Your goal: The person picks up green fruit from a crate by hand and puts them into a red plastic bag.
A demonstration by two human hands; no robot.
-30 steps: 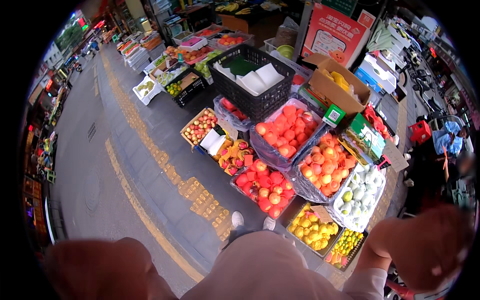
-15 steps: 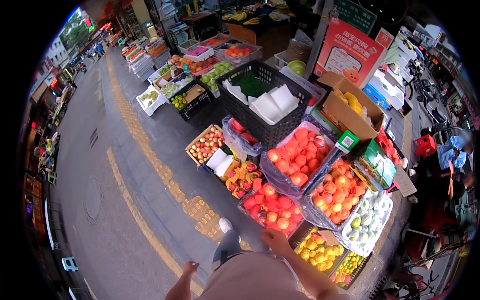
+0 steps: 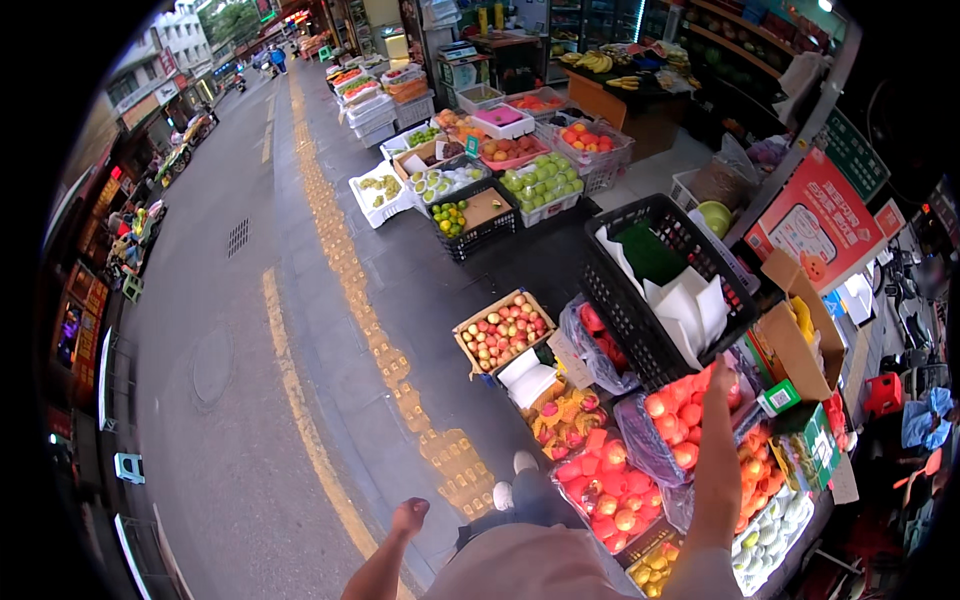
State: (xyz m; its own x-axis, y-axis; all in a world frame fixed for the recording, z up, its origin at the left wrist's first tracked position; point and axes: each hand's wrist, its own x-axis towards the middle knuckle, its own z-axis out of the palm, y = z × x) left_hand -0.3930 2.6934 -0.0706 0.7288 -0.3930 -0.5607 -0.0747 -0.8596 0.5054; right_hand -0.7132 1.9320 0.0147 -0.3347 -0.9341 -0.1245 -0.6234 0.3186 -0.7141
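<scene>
My right arm reaches forward over the fruit, with my right hand (image 3: 722, 378) at the near corner of a black plastic crate (image 3: 622, 325). Its fingers are too foreshortened to make out, and whether it touches the crate does not show. White padding sheets (image 3: 690, 318) and a dark green sheet (image 3: 648, 252) lie in that crate. Just below the hand is a box of red wrapped fruit (image 3: 672, 425) lined with clear plastic. My left hand (image 3: 408, 517) hangs low over the pavement, fingers curled, nothing visible in it.
Near my feet stand boxes of red fruit (image 3: 607, 490), dragon fruit (image 3: 565, 420) and small apples (image 3: 505, 332). A cardboard box (image 3: 790, 335) and a red sign (image 3: 822, 225) are at right. Crates of green apples (image 3: 540, 183) stand farther off. Yellow tactile paving (image 3: 350, 285) runs along the left.
My right hand has risen from beside my body and stretched forward to the black crate's near corner. The view has swung left and I have stepped. My left hand stays low.
</scene>
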